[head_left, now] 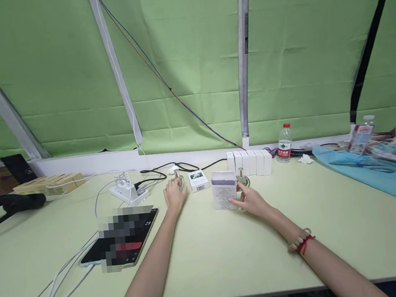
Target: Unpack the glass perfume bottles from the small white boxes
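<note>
My left hand is closed around a small clear glass bottle, whose upper part shows above my fingers. My right hand grips the right edge of an upright white box between thumb and fingers. Its top flap stands up, and small print covers the side facing me. Behind my right hand stands a second small glass bottle with a narrow neck. Between the hands, a white pack with a dark picture and a barcode lies on the table.
A row of several white boxes stands at the back, left of a red-capped water bottle. To the left lie a tablet, a power strip and cables. Blue cloth covers the right side.
</note>
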Demonstrator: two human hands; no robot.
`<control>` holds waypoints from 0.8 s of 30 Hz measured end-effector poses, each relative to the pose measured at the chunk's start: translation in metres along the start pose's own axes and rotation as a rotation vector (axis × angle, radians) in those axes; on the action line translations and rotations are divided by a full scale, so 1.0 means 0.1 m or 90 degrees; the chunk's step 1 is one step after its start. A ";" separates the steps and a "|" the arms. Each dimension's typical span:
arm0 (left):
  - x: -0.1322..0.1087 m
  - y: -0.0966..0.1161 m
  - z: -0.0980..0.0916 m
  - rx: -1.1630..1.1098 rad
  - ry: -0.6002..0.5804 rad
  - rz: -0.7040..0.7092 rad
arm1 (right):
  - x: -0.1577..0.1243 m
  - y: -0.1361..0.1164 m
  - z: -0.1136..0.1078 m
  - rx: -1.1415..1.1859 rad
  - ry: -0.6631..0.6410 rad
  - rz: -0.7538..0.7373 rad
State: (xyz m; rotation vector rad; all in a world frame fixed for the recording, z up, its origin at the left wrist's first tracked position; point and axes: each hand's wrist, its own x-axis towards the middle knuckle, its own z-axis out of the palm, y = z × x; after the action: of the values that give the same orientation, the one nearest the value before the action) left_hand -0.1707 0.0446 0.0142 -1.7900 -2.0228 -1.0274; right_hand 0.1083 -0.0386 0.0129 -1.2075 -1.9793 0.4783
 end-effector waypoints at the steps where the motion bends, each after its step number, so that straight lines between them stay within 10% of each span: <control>1: 0.00 0.00 -0.02 -0.006 0.011 -0.022 | 0.00 0.00 0.00 0.000 -0.003 0.002; 11: 0.04 -0.07 0.02 -0.115 -0.112 -0.148 | -0.01 -0.02 -0.02 -0.020 -0.011 0.004; 20: -0.02 0.05 -0.10 -0.132 -0.065 -0.185 | -0.02 -0.03 -0.03 -0.040 -0.011 0.008; 24: -0.09 0.29 -0.21 -0.284 0.069 -0.235 | -0.02 -0.01 -0.03 -0.051 -0.007 0.004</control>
State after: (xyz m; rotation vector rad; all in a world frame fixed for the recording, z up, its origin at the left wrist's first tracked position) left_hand -0.1470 0.0240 0.0332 -1.5192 -2.2337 -1.7618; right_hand 0.1105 -0.0415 0.0150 -1.2630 -2.0212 0.4138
